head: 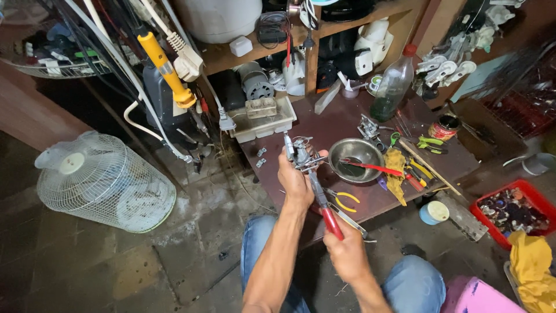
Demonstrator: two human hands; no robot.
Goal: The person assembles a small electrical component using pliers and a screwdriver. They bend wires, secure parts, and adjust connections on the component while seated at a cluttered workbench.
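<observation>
- Over the cluttered brown workbench (347, 124), your left hand (294, 181) clamps fingers around a small metal part (301, 153).
- Your right hand (346, 250) grips red-handled pliers (324, 203), tips reaching the part.

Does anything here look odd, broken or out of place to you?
Yes. A white fan cage lies tipped on its side on the tiled floor, apart from any fan body. On the low table, a yellow rag lies crumpled among scattered tools, beside the metal bowl. Otherwise it is just workshop clutter.
</observation>
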